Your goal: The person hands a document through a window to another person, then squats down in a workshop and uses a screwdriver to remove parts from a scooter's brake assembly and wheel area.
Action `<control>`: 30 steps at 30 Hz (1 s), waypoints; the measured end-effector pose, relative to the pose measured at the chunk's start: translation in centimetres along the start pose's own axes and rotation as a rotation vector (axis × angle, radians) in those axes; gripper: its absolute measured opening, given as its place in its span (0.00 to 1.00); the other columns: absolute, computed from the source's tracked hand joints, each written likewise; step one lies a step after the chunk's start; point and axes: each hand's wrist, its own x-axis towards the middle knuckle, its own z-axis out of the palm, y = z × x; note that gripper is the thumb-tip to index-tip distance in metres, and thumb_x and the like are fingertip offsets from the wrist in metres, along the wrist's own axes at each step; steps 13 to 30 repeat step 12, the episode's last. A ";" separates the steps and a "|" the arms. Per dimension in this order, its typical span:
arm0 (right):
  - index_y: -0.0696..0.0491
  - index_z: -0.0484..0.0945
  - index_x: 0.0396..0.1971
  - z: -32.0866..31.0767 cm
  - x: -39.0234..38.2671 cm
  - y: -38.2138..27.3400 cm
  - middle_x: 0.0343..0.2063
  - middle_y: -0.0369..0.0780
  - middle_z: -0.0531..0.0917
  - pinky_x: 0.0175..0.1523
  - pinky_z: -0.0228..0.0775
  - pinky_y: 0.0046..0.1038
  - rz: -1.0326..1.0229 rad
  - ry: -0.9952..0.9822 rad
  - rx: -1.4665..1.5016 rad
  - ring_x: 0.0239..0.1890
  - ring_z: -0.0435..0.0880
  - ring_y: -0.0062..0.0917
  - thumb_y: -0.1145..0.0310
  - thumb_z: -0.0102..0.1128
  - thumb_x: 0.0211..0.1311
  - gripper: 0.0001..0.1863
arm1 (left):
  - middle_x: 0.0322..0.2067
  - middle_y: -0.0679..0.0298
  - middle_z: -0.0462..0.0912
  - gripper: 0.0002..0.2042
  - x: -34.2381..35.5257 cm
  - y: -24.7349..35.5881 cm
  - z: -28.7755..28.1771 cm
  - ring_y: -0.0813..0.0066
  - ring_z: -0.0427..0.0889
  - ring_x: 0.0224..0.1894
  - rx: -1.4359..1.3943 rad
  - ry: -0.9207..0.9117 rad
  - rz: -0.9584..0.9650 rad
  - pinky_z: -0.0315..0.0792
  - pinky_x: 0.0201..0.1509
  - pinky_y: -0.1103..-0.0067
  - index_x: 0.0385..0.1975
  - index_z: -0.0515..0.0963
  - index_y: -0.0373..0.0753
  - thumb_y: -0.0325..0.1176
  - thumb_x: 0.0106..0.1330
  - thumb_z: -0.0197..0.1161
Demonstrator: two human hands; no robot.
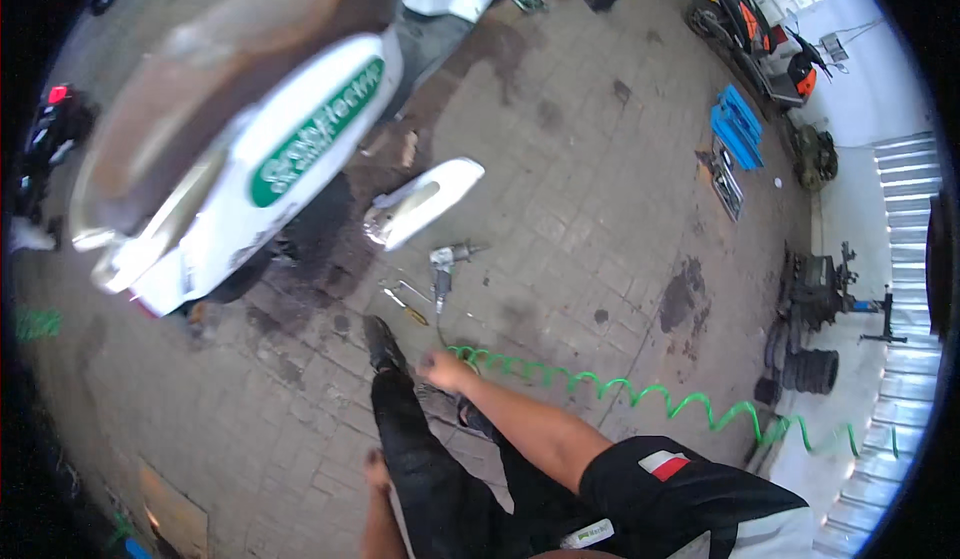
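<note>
My right hand (447, 371) is stretched forward above the floor, near the start of a green coiled air hose (540, 371). Its fingers are blurred. Low beside my left leg hangs my left hand (377, 471), small and unclear, with no object visible in it. Ahead of my feet lies an air impact wrench (441, 274), the hose leading toward its handle. A screwdriver with a yellowish handle (406, 306) and a thin metal tool (414, 290) rest beside it. Farther off lies a loose white body panel (430, 202). At the left stands a white scooter (300, 149) with a brown seat.
An open blue toolbox (737, 127) and a tray of tools (728, 187) lie at the right. Along the right wall are an orange-and-black scooter (760, 44), a dark machine (820, 289) and stacked tyres (808, 370). Cardboard (172, 509) lies at lower left.
</note>
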 end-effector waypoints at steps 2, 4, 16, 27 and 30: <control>0.58 0.74 0.51 0.5 -10.2 -1.7 0.46 0.52 0.81 0.53 0.72 0.39 -0.170 -0.112 -0.044 0.48 0.81 0.43 0.48 0.61 0.58 0.30 | 0.45 0.60 0.81 0.14 -8.9 7.3 -3.8 0.66 0.76 0.48 -0.889 -0.009 -0.513 0.67 0.53 0.75 0.48 0.75 0.35 0.37 0.74 0.47; 0.56 0.74 0.52 1.0 -17.6 -2.2 0.47 0.51 0.80 0.54 0.72 0.39 -0.400 -0.244 -0.073 0.50 0.81 0.43 0.46 0.58 0.60 0.30 | 0.37 0.61 0.82 0.12 -17.4 12.6 -8.1 0.70 0.78 0.36 -1.182 0.096 -0.686 0.72 0.40 0.75 0.40 0.78 0.35 0.38 0.71 0.53; 0.54 0.75 0.53 2.7 -35.3 15.8 0.51 0.53 0.79 0.60 0.69 0.39 -0.107 -0.067 0.288 0.54 0.79 0.43 0.42 0.57 0.60 0.32 | 0.37 0.60 0.83 0.13 -29.7 11.7 -8.6 0.69 0.81 0.39 -1.047 -0.214 -0.570 0.74 0.39 0.74 0.46 0.77 0.39 0.39 0.67 0.60; 0.54 0.75 0.53 2.7 -35.3 15.8 0.51 0.53 0.79 0.60 0.69 0.39 -0.107 -0.067 0.288 0.54 0.79 0.43 0.42 0.57 0.60 0.32 | 0.37 0.60 0.83 0.13 -29.7 11.7 -8.6 0.69 0.81 0.39 -1.047 -0.214 -0.570 0.74 0.39 0.74 0.46 0.77 0.39 0.39 0.67 0.60; 0.54 0.75 0.53 2.7 -35.3 15.8 0.51 0.53 0.79 0.60 0.69 0.39 -0.107 -0.067 0.288 0.54 0.79 0.43 0.42 0.57 0.60 0.32 | 0.37 0.60 0.83 0.13 -29.7 11.7 -8.6 0.69 0.81 0.39 -1.047 -0.214 -0.570 0.74 0.39 0.74 0.46 0.77 0.39 0.39 0.67 0.60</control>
